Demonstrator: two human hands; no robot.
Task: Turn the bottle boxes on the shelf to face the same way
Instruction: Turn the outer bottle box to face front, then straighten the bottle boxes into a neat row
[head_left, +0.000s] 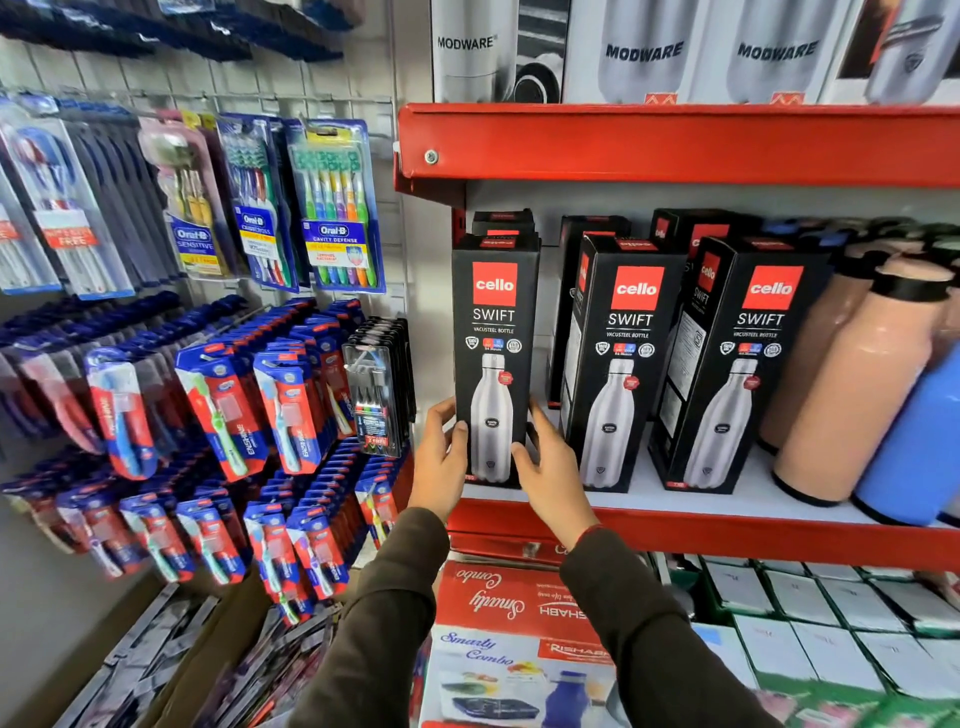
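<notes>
Three tall black Cello Swift bottle boxes stand in the front row of a red shelf (727, 530), printed fronts toward me. My left hand (441, 457) grips the lower left edge of the leftmost box (493, 332) and my right hand (550, 467) grips its lower right edge. This box stands upright. The middle box (623, 364) and the right box (743, 364) are angled slightly, each showing a left side panel. More black boxes (587, 244) stand behind them, partly hidden.
Peach bottles (852, 395) and a blue bottle (914, 447) lean at the shelf's right end. Toothbrush packs (332, 208) hang on a grid wall to the left. Modware boxes (644, 52) fill the shelf above. Red Smarty Combo cartons (498, 603) lie below.
</notes>
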